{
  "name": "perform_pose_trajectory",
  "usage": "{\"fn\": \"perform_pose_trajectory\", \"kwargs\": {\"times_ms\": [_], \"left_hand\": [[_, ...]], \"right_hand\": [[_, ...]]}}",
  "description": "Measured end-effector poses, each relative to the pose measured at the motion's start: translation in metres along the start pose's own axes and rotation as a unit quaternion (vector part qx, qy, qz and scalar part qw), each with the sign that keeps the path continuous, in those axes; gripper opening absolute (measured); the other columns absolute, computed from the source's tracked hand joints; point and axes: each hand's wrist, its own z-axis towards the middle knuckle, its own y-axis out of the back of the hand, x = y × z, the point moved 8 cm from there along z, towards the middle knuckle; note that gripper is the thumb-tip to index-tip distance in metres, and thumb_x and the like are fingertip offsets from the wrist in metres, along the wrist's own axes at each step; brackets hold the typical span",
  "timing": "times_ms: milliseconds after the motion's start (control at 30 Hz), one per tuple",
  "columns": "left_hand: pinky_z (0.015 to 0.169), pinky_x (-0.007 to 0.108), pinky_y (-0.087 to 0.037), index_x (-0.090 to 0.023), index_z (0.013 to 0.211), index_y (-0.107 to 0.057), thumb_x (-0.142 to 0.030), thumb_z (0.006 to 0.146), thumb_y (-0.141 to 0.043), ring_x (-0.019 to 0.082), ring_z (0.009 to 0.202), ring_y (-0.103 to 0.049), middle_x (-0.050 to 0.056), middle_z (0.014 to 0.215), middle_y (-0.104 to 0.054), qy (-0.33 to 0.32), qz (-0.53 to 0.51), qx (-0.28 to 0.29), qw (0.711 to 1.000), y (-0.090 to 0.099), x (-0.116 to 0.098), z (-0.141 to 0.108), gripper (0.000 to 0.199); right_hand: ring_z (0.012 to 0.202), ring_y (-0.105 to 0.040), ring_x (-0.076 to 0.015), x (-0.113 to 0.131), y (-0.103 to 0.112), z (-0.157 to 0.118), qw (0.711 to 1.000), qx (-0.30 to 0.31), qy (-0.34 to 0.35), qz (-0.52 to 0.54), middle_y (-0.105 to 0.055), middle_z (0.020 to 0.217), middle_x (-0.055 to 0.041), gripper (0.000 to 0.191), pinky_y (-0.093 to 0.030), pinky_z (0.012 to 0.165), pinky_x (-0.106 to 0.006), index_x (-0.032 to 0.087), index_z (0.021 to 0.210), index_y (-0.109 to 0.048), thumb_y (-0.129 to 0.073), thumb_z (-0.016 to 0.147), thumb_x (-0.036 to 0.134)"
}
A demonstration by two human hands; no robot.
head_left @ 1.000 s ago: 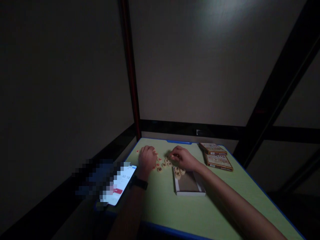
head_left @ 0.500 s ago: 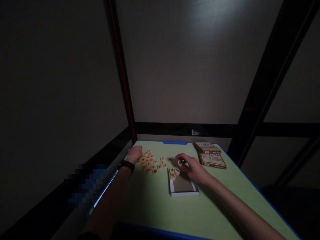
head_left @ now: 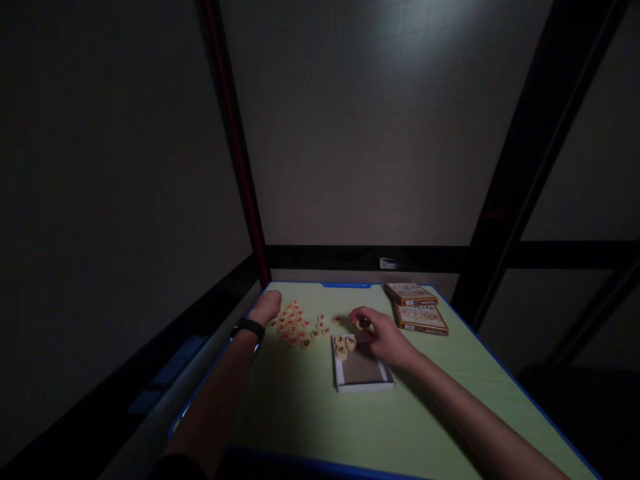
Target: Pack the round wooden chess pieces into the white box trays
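Note:
My right hand (head_left: 381, 335) pinches a round wooden Chinese chess piece (head_left: 361, 325) just above the far edge of a shallow, white-rimmed box tray (head_left: 365, 386). Three pieces with dark characters (head_left: 341, 353) lie in the tray's far left corner. Just left of my right fingertips, a single piece (head_left: 337, 320) rests on the table. My left hand (head_left: 267, 306), with a dark band on its wrist, is closed at the left of a spread of red-marked pieces (head_left: 293, 327). Its curled fingers hide whatever may be inside.
Two flat printed boxes (head_left: 423, 319) are stacked askew at the back right of the green, blue-edged table (head_left: 300, 407). A small group of dark-marked pieces (head_left: 321, 326) lies between the red ones and the tray. Wall panels rise behind and to the left.
The view has turned slightly, shifting everything a little left. My right hand has edged right relative to the tray, and the piece in it is turned more. My left hand remains closed by the pieces.

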Motion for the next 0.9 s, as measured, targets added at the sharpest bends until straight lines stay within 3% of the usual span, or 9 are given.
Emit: {"fn": "perform_pose_trajectory", "kwargs": {"times_ms": [333, 500, 733, 833, 900], "left_hand": [[0.087, 0.026, -0.047, -0.014, 0.101, -0.069, -0.010, 0.088, -0.047, 0.020, 0.101, -0.064, 0.015, 0.111, -0.065, -0.047, -0.010, -0.042, 0.998, 0.000, -0.009, -0.003, 0.025], [0.087, 0.025, -0.046, -0.014, 0.100, -0.069, -0.004, 0.085, -0.048, 0.020, 0.100, -0.063, 0.013, 0.107, -0.065, -0.073, -0.022, -0.049, 0.996, 0.000, -0.018, -0.002, 0.028], [0.088, 0.027, -0.047, -0.016, 0.104, -0.069, -0.006, 0.086, -0.050, 0.022, 0.103, -0.065, 0.012, 0.106, -0.071, -0.060, -0.054, -0.072, 0.994, 0.005, -0.019, -0.008, 0.028], [0.083, 0.027, -0.049, -0.017, 0.111, -0.065, -0.011, 0.088, -0.051, 0.019, 0.094, -0.067, 0.010, 0.104, -0.072, -0.062, -0.178, -0.113, 0.976, 0.018, -0.030, -0.014, 0.028], [0.074, 0.026, -0.051, -0.017, 0.104, -0.066, -0.013, 0.083, -0.059, 0.017, 0.083, -0.068, 0.007, 0.095, -0.072, -0.085, -0.351, -0.112, 0.926, 0.024, -0.048, -0.020, 0.022]], "right_hand": [[0.080, -0.061, -0.0176, -0.001, -0.001, 0.000, 1.000, -0.010, -0.008, 0.017, -0.069, 0.091, -0.0026, 0.038, -0.044, 0.071, -0.025, 0.020, 0.095, -0.061, -0.049, 0.067, -0.001], [0.075, -0.061, -0.0162, -0.004, -0.002, 0.000, 1.000, -0.017, -0.013, 0.017, -0.070, 0.089, -0.0024, 0.037, -0.043, 0.068, -0.024, 0.020, 0.098, -0.062, -0.048, 0.070, 0.000], [0.077, -0.062, -0.0168, -0.011, -0.003, 0.000, 0.999, -0.021, -0.025, 0.020, -0.070, 0.090, -0.0037, 0.036, -0.046, 0.070, -0.026, 0.019, 0.100, -0.065, -0.052, 0.071, 0.001], [0.080, -0.063, -0.0173, -0.009, 0.000, 0.000, 0.999, -0.040, -0.019, 0.022, -0.070, 0.092, -0.0046, 0.035, -0.049, 0.074, -0.028, 0.019, 0.100, -0.066, -0.053, 0.072, 0.001], [0.083, -0.063, -0.0183, -0.004, 0.004, 0.000, 0.998, -0.061, -0.002, 0.023, -0.069, 0.092, -0.0053, 0.030, -0.050, 0.077, -0.031, 0.019, 0.097, -0.067, -0.056, 0.074, 0.003]]}}
